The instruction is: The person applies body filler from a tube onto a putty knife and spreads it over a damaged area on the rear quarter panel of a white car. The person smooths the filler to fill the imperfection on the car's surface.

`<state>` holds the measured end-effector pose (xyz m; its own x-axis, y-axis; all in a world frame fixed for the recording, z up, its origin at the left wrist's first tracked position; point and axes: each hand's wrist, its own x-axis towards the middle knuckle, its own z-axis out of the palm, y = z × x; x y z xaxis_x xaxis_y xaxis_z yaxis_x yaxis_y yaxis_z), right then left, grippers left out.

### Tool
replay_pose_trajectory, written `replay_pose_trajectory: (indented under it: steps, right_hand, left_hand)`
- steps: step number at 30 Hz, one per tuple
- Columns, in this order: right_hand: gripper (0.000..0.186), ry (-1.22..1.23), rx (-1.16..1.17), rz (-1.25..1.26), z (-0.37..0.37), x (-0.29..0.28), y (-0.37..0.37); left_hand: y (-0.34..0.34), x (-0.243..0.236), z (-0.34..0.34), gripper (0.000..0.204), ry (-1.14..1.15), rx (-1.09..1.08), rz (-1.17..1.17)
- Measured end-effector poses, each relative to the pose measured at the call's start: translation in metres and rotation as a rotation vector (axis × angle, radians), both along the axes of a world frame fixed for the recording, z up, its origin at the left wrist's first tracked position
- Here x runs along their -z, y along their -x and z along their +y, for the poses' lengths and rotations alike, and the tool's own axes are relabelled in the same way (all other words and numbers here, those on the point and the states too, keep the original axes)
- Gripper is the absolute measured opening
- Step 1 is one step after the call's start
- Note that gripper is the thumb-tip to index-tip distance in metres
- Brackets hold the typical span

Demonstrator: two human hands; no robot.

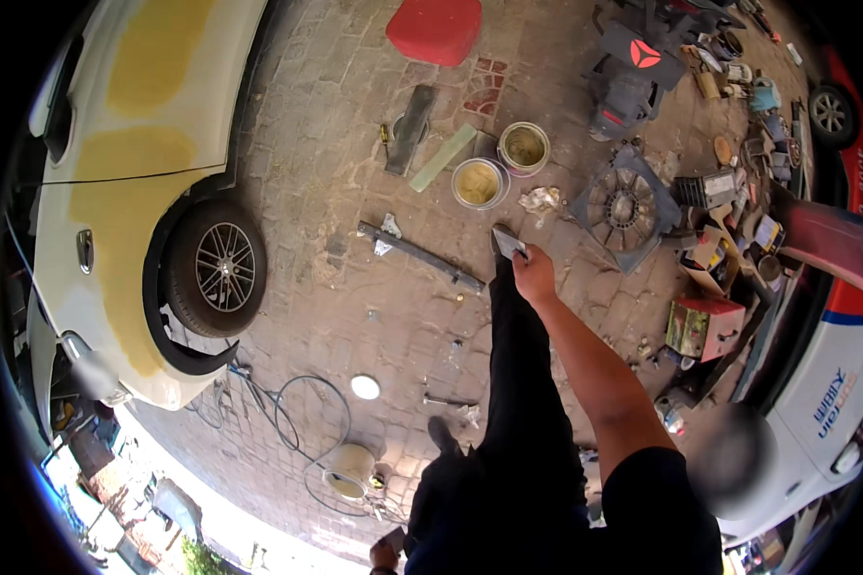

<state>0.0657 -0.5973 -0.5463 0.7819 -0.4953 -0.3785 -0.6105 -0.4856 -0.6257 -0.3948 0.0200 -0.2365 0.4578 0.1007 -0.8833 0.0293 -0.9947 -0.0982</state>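
Note:
My right hand [535,275] is closed round a flat, light-grey putty scraper [511,243], held out above my forward shoe. My left hand [384,556] shows low in the picture, near my hip. Its fingers are closed on a small dark flat piece [395,540], whose kind I cannot make out. Ahead of the right hand stand two open tubs of yellowish putty, a nearer tub [479,183] and a farther tub [524,149]. On the left is a pale car [77,254] with yellow filler patches [129,153] on its side panels.
A long dark bar [422,257] lies on the brick paving, with a green strip [443,158] and a dark board [411,129] beyond. A red stool [434,29] stands farther off. A fan shroud [627,204] and boxes lie right. A hose [288,422] coils behind.

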Motion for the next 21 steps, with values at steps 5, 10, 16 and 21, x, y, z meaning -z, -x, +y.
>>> replay_pose_trajectory:
  steps: [5, 10, 16, 21]
  right_hand:
    - [0.031, -0.023, -0.16, 0.031, -0.039, 0.147, -0.115]
    - [0.026, 0.04, -0.314, 0.137, -0.031, 0.235, -0.19]
    - [0.02, 0.074, -0.689, 0.412, -0.028, 0.284, -0.185]
    - [0.021, -0.042, -0.479, 0.174, -0.044, 0.2, -0.182]
  left_hand:
    - [-0.104, -0.044, -0.125, 0.023, -0.312, -0.746, 0.088]
    - [-0.176, -0.058, -0.197, 0.02, -0.424, -0.848, 0.116]
    - [-0.21, -0.08, -0.225, 0.018, -0.473, -0.841, 0.141]
    - [-0.193, -0.127, -0.243, 0.017, -0.446, -0.77, 0.126]
